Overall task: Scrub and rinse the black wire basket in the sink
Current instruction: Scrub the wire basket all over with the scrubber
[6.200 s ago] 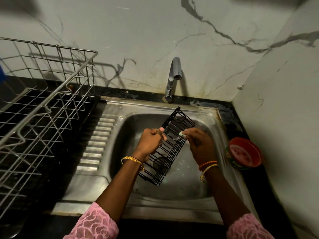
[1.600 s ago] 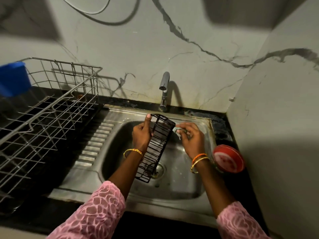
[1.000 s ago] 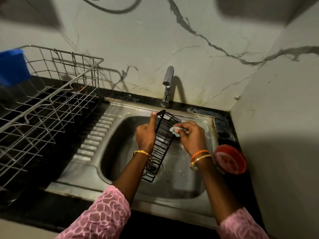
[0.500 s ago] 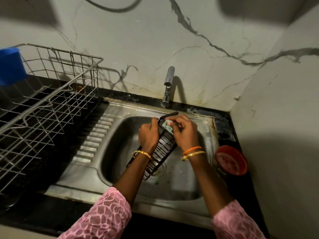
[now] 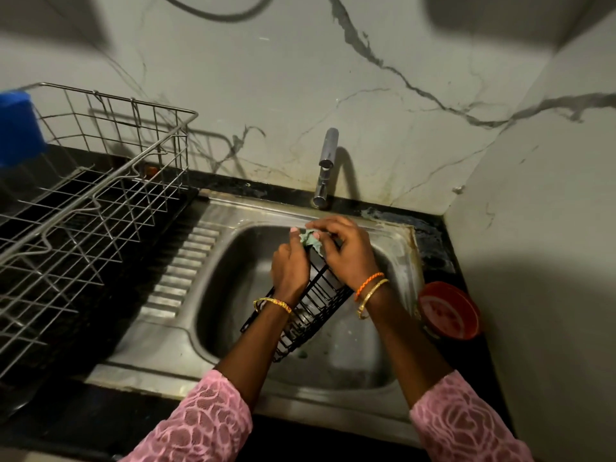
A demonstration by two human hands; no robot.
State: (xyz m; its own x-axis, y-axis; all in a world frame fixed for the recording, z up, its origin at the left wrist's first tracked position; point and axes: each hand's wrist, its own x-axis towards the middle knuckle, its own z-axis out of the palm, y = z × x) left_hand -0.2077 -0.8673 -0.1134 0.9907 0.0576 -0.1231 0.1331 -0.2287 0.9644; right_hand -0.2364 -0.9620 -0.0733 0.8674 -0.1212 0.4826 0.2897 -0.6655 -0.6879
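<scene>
Black wire basket (image 5: 310, 308) tilted over the steel sink (image 5: 173, 281), gripped by left hand (image 5: 289, 268); right hand (image 5: 346, 253) pinching a green scrubber (image 5: 311, 240) at its far end. Tap (image 5: 325, 168) at 12 o'clock, red tub (image 5: 448, 310) at 3, dish rack (image 5: 83, 208) at 9.

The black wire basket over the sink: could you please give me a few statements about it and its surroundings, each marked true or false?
1. The left hand grips the black wire basket. True.
2. The right hand pinches a pale green scrub pad at the basket's far end. True.
3. Water streams from the grey metal tap. False: none shows.
4. The round red tub sits inside the steel sink. False: it stands on the counter, right of the sink.
</scene>
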